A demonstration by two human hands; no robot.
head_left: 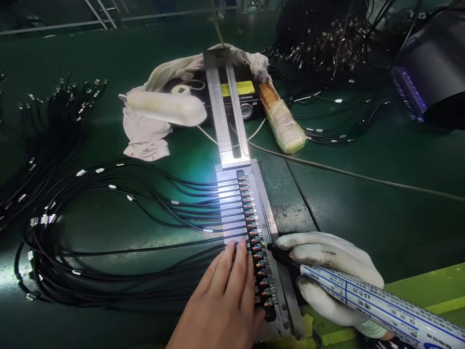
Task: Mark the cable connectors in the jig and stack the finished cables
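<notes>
Bare left hand (225, 295), gloved right hand (336, 256)
The left lies flat, fingers close together, on black wires (156, 279); the right pinches a white tube (381, 305), lower right, its tip (283, 255) by the wire ends (253, 232) on the middle metal strip (268, 220).

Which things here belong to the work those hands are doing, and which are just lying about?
Job in hand:
labelled tube, held by the gloved right hand
black cables, beneath the bare left hand
metal fixture, holding cable ends

Apparently just lying about:
white cloth
wrapped object
cable bundle, far left
cable heap, back right
</notes>
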